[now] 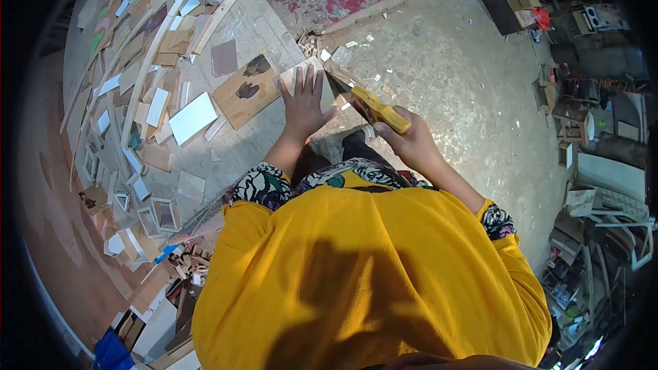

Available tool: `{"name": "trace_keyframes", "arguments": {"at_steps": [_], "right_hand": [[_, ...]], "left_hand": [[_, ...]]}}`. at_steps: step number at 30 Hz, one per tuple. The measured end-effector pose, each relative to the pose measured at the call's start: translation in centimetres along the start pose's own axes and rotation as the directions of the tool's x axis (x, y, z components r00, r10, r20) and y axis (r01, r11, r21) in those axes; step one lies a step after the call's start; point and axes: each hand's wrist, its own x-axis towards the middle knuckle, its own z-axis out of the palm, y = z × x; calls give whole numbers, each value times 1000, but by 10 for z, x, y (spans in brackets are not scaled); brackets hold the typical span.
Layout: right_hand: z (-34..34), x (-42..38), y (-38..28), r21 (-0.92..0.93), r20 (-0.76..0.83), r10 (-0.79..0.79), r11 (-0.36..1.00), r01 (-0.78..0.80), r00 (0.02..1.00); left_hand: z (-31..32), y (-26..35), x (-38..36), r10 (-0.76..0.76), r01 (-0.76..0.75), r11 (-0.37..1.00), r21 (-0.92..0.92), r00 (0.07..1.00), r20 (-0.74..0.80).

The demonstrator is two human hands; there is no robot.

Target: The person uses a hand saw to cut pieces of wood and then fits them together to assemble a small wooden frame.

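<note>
The left hand (303, 106) lies flat, fingers spread, pressing a small pale board piece (312, 82) onto the concrete floor (445, 75). The right hand (410, 142) is clenched around a yellow-handled saw (373, 108) whose blade meets the board's right edge. The board looks light, stiff, likely to slide; best pinned mid-face.
</note>
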Motion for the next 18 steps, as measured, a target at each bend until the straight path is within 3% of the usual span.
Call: {"name": "trace_keyframes", "arguments": {"at_steps": [3, 4, 8, 12, 18], "right_hand": [[25, 20, 20, -43, -50, -128, 991, 126, 990], [32, 32, 25, 28, -49, -96, 995, 98, 994], [18, 12, 6, -10, -38, -129, 992, 128, 991], [-5, -3, 0, 66, 13, 26, 997, -27, 1000], [3, -4, 5, 41, 14, 2, 999, -2, 1000]], "left_hand": [[2, 1, -2, 6, -6, 1000, 6, 1000, -5], [5, 4, -6, 8, -8, 1000, 1, 1000, -3], [3, -1, -4, -3, 4, 999, 54, 1000, -11], [2, 2, -1, 5, -5, 999, 45, 1000, -5], [2, 0, -4, 4, -3, 1000, 17, 999, -50]]}}
